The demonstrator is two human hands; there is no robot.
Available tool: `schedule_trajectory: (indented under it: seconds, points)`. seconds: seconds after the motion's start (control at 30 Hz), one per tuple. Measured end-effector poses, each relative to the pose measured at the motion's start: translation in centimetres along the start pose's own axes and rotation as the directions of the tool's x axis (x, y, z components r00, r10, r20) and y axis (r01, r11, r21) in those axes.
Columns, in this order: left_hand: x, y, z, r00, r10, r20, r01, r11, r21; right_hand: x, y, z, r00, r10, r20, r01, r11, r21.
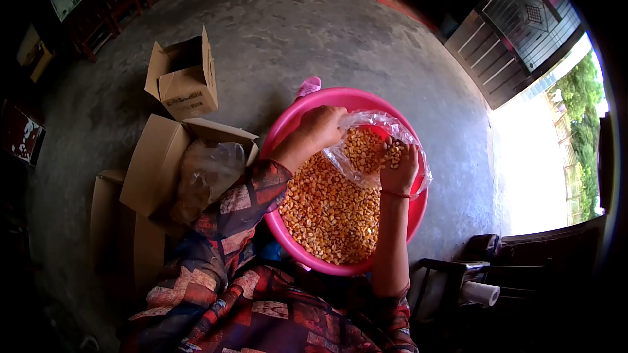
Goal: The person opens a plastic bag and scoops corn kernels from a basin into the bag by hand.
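Observation:
A pink basin [279, 222] full of loose yellow corn kernels [330, 216] stands in front of me. Over its far part lies a clear plastic bag [422, 150] with its mouth spread wide and kernels inside. My left hand [320, 125] is closed on the bag's rim at the upper left. Inside the bag's opening, my right hand [402, 168] has its palm turned up and its fingers curled around a small heap of kernels. A red cord circles the right wrist.
An open cardboard box [154, 167] on the left holds a crumpled clear bag [212, 167]. A smaller open box [190, 88] sits beyond it. On the lower right, a white paper roll [481, 294] rests by a dark frame. A door [513, 33] stands ajar at upper right.

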State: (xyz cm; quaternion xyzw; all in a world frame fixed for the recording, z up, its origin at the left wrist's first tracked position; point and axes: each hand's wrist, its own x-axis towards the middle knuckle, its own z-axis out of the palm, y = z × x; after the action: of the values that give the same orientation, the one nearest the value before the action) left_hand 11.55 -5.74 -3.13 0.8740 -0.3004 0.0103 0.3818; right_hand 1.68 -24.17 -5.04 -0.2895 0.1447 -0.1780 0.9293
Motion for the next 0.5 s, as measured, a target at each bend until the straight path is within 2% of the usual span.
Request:
schedule_trajectory:
  seconds: [0.1,0.17,0.2,0.27,0.3,0.37,0.43,0.5]
  points:
    - [0.0,0.3,-0.4,0.999,-0.02,0.025,0.02,1.0,0.007,-0.6,-0.3,1.3,0.997,-0.08,0.015,0.08,0.997,-0.01]
    - [-0.1,0.5,-0.6,0.999,-0.032,0.042,0.032,0.999,0.005,-1.1,-0.5,2.0,0.981,-0.023,0.193,0.037,0.997,-0.067]
    - [-0.1,0.4,-0.5,0.999,-0.032,0.042,0.032,0.999,0.005,-0.8,0.0,1.9,0.981,-0.023,0.193,0.037,0.997,-0.068]
    - [0.0,0.1,-0.3,1.0,-0.003,0.021,0.003,1.0,-0.006,-0.1,1.1,1.7,0.951,-0.303,0.066,0.31,0.928,-0.204]
    - [0.0,0.1,-0.3,1.0,-0.003,0.021,0.003,1.0,-0.006,-0.4,1.1,2.0,0.951,-0.303,0.066,0.311,0.928,-0.204]
    - [0.0,0.1,-0.2,1.0,0.003,0.008,-0.003,1.0,-0.002,-1.2,0.6,2.6,0.928,-0.303,0.216,0.369,0.825,-0.429]
    - [0.0,-0.1,-0.1,1.0,0.001,0.013,-0.001,1.0,0.0,-2.5,0.3,3.4,0.908,-0.145,0.394,0.321,0.845,-0.428]
    - [0.1,-0.3,0.1,1.0,0.001,0.018,-0.001,1.0,0.002,-3.4,0.9,3.8,0.844,0.104,0.526,0.264,0.774,-0.576]
